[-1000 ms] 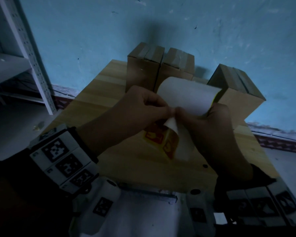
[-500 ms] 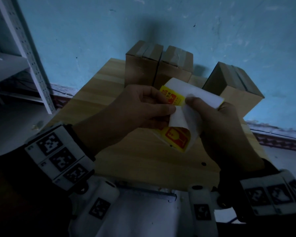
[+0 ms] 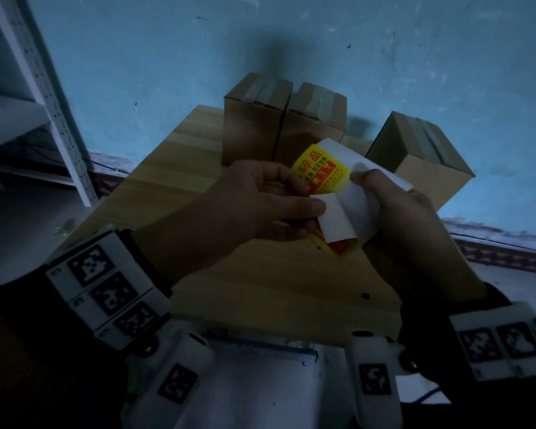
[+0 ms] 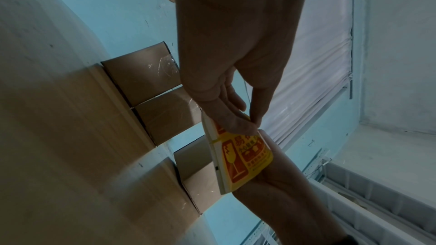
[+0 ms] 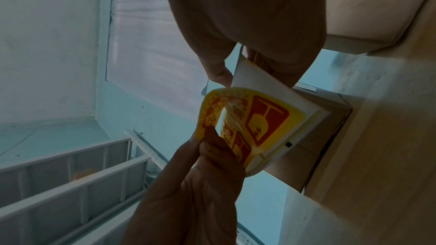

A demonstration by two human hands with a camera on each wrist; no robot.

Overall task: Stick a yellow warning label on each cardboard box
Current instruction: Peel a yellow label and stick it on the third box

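Three cardboard boxes stand at the table's far edge: a left box (image 3: pixel 254 125), a middle box (image 3: pixel 313 128) and a right box (image 3: pixel 421 162). I see no label on the faces in view. Above the table my right hand (image 3: pixel 365 184) grips a white backing strip (image 3: pixel 353 205) that carries yellow-and-red warning labels (image 3: pixel 321 173). My left hand (image 3: pixel 314 212) pinches the peeled corner of one label (image 5: pixel 259 118), which curls away from the strip (image 5: pixel 257 83). The left wrist view shows the label's (image 4: pixel 243 156) printed face below my left fingers (image 4: pixel 231 120).
The wooden table (image 3: pixel 260 289) runs from me to a blue wall (image 3: pixel 291 41). A white metal rack (image 3: pixel 34 72) stands at the left. The three boxes (image 4: pixel 153 100) line the far side, with a gap before the right one.
My hands, pinched together on the strip a second ago, have drawn apart. The left hand has pulled a label corner off the backing, and yellow label faces have come into view.
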